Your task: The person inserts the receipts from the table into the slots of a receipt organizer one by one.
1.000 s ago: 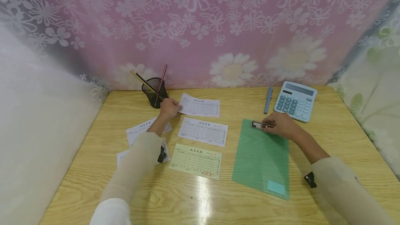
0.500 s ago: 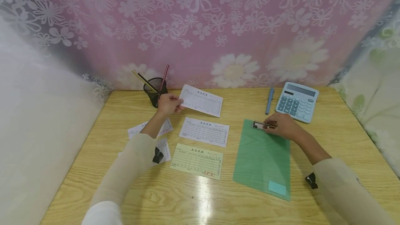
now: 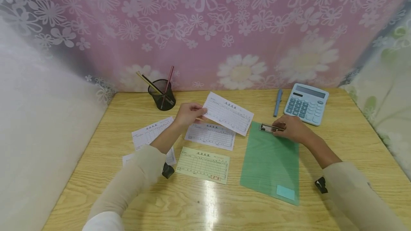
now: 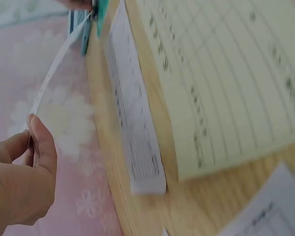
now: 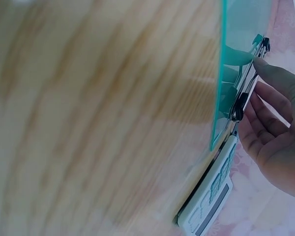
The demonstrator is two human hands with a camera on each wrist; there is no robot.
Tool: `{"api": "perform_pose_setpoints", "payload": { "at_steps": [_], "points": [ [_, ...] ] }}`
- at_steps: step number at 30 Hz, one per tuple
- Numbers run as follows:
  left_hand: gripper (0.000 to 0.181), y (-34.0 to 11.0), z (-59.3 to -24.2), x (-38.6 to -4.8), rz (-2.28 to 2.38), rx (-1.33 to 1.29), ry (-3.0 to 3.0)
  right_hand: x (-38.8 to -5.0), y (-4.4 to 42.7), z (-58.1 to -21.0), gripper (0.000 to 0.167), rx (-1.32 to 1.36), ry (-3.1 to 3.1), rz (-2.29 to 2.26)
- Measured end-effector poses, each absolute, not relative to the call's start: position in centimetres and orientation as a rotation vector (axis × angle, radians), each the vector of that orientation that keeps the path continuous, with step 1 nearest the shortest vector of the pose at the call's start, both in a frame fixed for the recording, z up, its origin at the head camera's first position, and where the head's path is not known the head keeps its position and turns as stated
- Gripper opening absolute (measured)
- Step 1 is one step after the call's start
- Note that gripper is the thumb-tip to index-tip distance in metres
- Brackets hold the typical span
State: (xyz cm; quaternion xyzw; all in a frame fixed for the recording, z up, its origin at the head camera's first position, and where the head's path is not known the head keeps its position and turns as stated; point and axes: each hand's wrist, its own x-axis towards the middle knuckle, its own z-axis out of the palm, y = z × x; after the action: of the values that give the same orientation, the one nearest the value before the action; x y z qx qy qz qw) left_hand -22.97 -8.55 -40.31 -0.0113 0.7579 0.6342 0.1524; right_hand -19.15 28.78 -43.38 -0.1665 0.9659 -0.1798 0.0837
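Between thumb and fingers my left hand (image 3: 189, 114) pinches the left end of a white printed form (image 3: 229, 113), tilted and raised off the table. In the left wrist view this form (image 4: 54, 64) appears nearly edge-on. Its right end comes close to the upper left corner of a green translucent clipboard (image 3: 269, 163). My right hand (image 3: 292, 129) holds the metal clip (image 3: 267, 128) at the clipboard's top edge. The right wrist view shows the thumb on the clip (image 5: 248, 81) and fingers behind it. A second white form (image 3: 210, 138) lies below the raised one, partly hidden by it.
A yellow form (image 3: 203, 165) lies nearest the front. More white forms (image 3: 149, 131) lie at left, partly under my left arm. A black mesh pen cup (image 3: 163, 97) with pencils stands at the back left. A blue pen (image 3: 277, 103) and blue calculator (image 3: 306, 103) lie at the back right.
My left hand has lifted the white form from the back of the table and carried it right and toward the front, to the clipboard. The right hand stays at the clip.
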Motion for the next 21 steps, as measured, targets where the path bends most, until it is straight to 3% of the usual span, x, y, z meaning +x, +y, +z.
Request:
{"api": "perform_pose_setpoints", "payload": {
  "at_steps": [21],
  "points": [
    [0.013,-0.8,-44.2,-16.9,1.595,0.072,2.033,-19.6,29.2,-43.2,0.034,-0.512,2.827,-0.508]
  ]
}}
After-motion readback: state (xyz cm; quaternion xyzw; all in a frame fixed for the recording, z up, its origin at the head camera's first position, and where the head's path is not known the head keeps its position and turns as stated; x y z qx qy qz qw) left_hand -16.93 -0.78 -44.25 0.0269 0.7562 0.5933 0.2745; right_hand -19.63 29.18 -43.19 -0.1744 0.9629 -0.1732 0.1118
